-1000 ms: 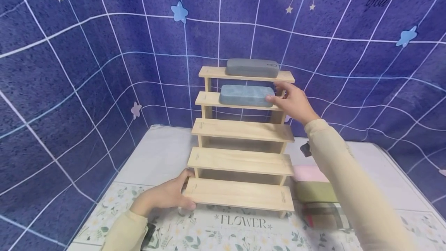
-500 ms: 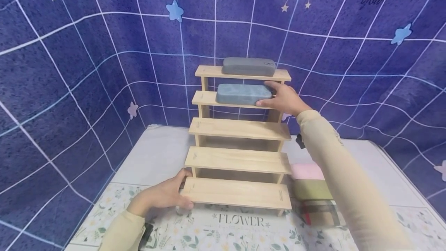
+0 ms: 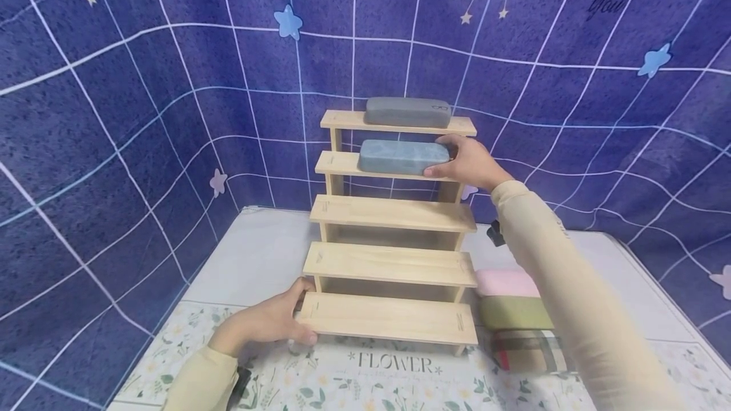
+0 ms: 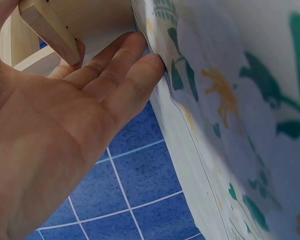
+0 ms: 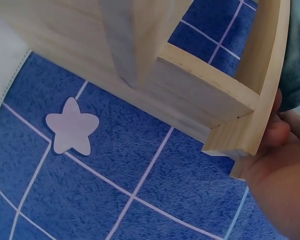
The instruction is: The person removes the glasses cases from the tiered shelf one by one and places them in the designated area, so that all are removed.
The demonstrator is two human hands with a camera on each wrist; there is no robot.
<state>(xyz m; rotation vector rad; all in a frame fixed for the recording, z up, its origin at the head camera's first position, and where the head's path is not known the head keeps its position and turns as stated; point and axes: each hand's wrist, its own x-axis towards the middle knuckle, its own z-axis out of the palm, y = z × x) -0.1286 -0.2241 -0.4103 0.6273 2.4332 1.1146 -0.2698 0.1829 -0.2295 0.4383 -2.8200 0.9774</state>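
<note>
A wooden five-step display rack (image 3: pixel 394 211) stands in the head view. My right hand (image 3: pixel 471 160) pinches the right end of a light blue glasses case (image 3: pixel 400 156) on the second shelf from the top, thumb in front and fingers behind. The right wrist view shows that hand (image 5: pixel 285 175) at the shelf's end, beside part of the blue case (image 5: pixel 296 70). A grey glasses case (image 3: pixel 407 112) with a small glasses mark lies on the top shelf. My left hand (image 3: pixel 271 319) grips the left end of the lowest shelf (image 3: pixel 388 317), its palm visible (image 4: pixel 55 125) in the left wrist view.
Right of the rack lie a pink case (image 3: pixel 505 283), an olive green case (image 3: pixel 514 313) and a plaid case (image 3: pixel 528 351), partly behind my right sleeve. A flower-print mat (image 3: pixel 342 385) covers the front of the white surface (image 3: pixel 257 240). Blue grid-patterned cloth (image 3: pixel 257 113) hangs behind.
My right hand has moved left onto the end of the blue case, which then shifts slightly right along its shelf. The left hand keeps its hold on the rack.
</note>
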